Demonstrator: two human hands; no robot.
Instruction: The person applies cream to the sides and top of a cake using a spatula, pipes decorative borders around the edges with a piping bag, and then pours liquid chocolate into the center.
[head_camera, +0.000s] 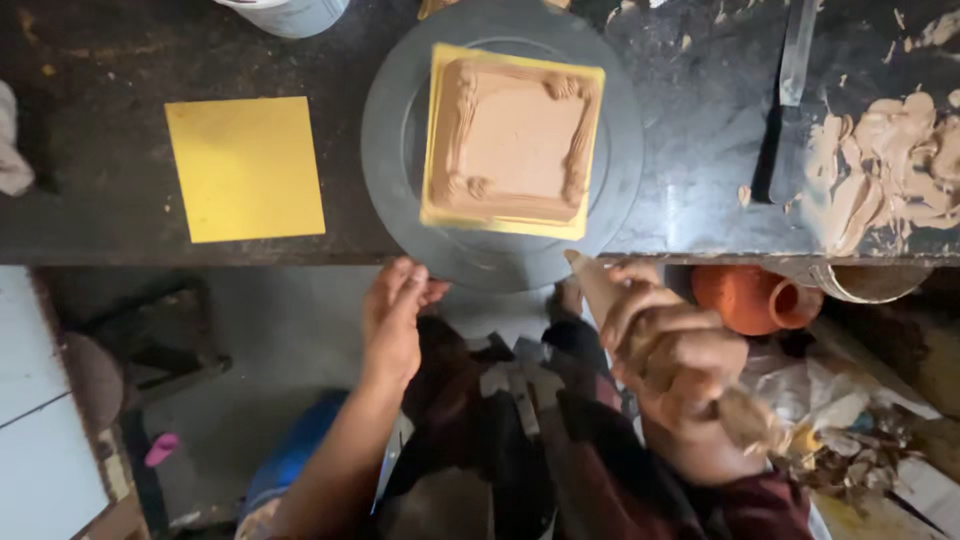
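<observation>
We see the square clay slab on a yellow board, centred on the dark round turntable at the bench's near edge. Left hand: fingers curled lightly on the turntable's near rim, holding nothing else. Right hand: closed round a clay-filled piping bag, nozzle pointing up-left toward the slab's near right corner. The slab lies just beyond both hands; the right is nearer that corner. A spare yellow board lies toward the bench's left end.
</observation>
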